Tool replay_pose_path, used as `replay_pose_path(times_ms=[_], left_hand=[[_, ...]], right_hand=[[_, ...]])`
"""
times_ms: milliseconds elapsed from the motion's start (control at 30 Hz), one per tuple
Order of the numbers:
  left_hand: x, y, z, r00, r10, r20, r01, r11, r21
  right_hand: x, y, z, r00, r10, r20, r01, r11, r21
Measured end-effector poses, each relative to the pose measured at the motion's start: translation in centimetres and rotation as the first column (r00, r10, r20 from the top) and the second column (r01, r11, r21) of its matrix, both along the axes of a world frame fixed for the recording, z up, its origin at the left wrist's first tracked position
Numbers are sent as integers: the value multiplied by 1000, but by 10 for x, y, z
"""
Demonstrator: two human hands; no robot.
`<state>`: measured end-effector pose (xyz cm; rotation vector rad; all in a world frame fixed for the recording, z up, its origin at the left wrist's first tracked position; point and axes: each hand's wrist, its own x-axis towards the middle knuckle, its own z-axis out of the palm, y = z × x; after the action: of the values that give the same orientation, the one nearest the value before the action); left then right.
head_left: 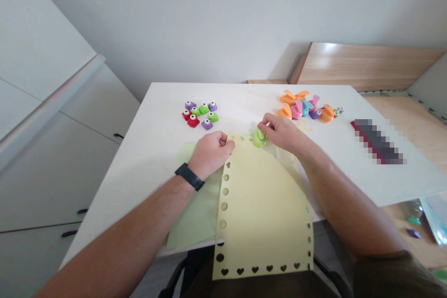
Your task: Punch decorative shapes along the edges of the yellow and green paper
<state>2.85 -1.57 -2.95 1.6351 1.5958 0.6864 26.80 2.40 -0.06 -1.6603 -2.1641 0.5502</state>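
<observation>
A sheet of yellow paper (261, 205) hangs over the table's front edge, with punched hearts along its near edge and round holes down its left side. My left hand (213, 151) pinches its far left corner. At the far edge sits a light green craft punch (259, 138), and my right hand (277, 129) grips its lever from the right. Small punched shapes show along the far edge, left of the punch. Whether the punch is pressed down cannot be made out.
Pale green sheets (195, 214) lie under the yellow paper. Several small punches (200, 112) in purple, green and red stand at the back left. Larger colourful punches (300, 106) are heaped at the back right. A blurred dark object (379, 142) lies on the right of the white table (139, 158).
</observation>
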Motion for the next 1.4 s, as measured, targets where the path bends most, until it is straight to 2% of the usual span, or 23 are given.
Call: replay_pose_path(times_ms=[667,1400], left_hand=[[0,-1,2,1000,-9,-18,9,1000,-10],[1,-1,0,1000,-15,-25,15,1000,2]], right_hand=[[0,6,-5,1000,16,13,-16,1000,3],[-7,6,3,999,28,45,-25,998,-61]])
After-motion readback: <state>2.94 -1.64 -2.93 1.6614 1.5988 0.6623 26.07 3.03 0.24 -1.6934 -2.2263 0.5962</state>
